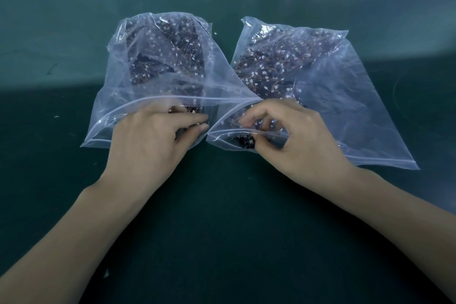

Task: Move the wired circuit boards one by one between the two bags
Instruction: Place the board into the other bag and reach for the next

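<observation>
Circuit boards with their thin wires fill both clear zip bags in the head view, so the transfer looks well short of finished, though which bag gives and which receives cannot be told. At centre left of the frame the left bag (158,76) lies on the green desk (61,57) with a dark heap of boards (170,49) in its far end; at centre right the right bag (320,96) holds a similar heap (274,66). Both mouths face the person and touch at the middle. The left hand (153,140) reaches into the left bag's mouth, fingers curled on boards there. The right hand (283,136) pinches boards (243,142) at the right bag's mouth. Many boards remain in each bag.
</observation>
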